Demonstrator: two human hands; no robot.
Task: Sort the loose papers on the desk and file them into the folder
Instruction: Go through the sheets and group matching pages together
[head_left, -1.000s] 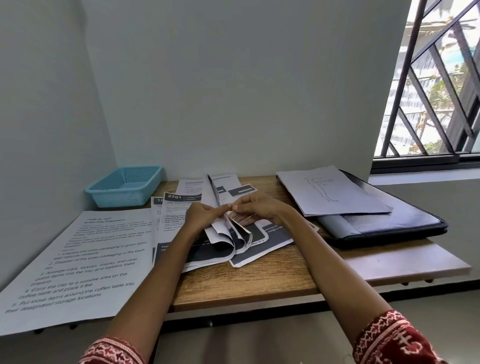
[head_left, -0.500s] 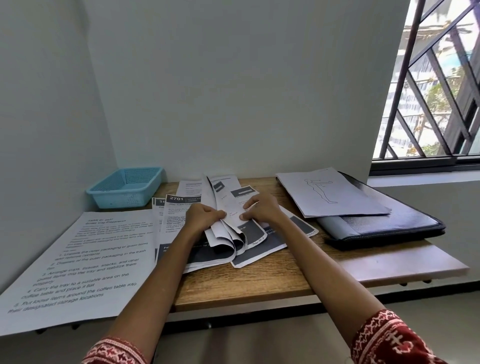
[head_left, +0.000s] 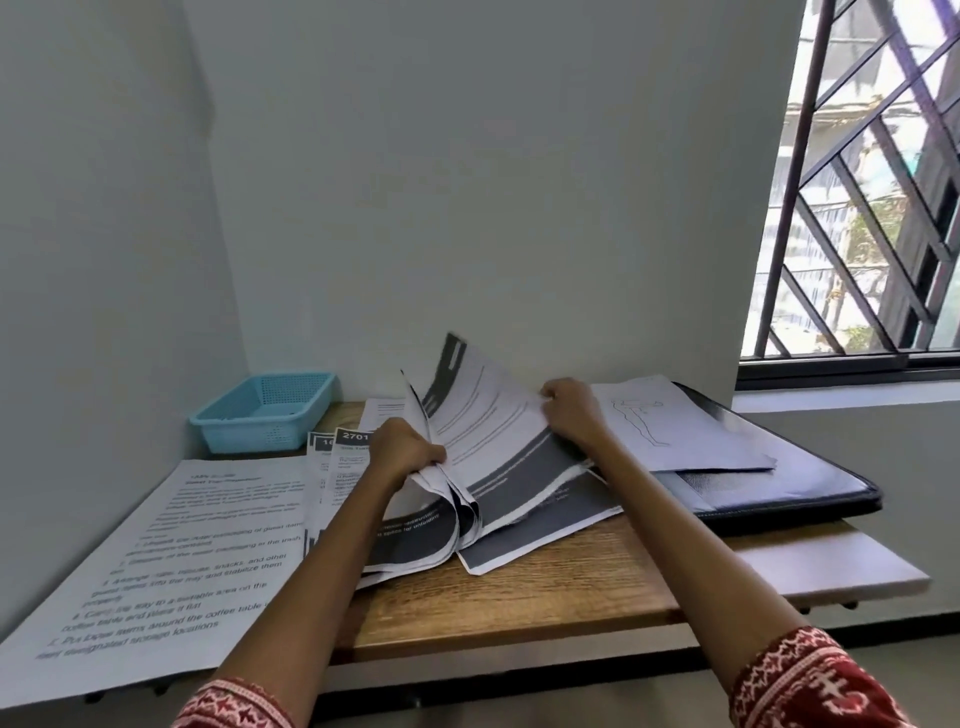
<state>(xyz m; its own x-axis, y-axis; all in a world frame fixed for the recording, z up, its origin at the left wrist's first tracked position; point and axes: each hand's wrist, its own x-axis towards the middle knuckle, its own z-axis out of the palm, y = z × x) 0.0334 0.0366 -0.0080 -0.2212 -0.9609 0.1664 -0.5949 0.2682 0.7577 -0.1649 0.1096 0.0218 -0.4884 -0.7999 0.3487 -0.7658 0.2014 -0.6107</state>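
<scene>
A pile of printed sheets with dark bands (head_left: 524, 499) lies in the middle of the wooden desk (head_left: 519, 597). My left hand (head_left: 402, 449) grips the curled-back bundle of pages at the pile's left side. My right hand (head_left: 571, 410) pinches the far right corner of one sheet (head_left: 483, 410) and holds it lifted and tilted up off the pile. A black folder (head_left: 779, 483) lies shut at the desk's right, with a white sheet bearing a line drawing (head_left: 675, 431) on top of it. More sheets headed 2701 (head_left: 343, 457) lie under my left forearm.
A large printed instruction sheet (head_left: 171, 561) covers the desk's left part and overhangs its front edge. A light blue plastic basket (head_left: 265, 410) stands in the back left corner. Walls close the left and back; a barred window (head_left: 872, 208) is at the right.
My right hand has lifted one sheet up off the pile and carried its corner back and to the right. My left hand keeps its hold on the folded-back pages.
</scene>
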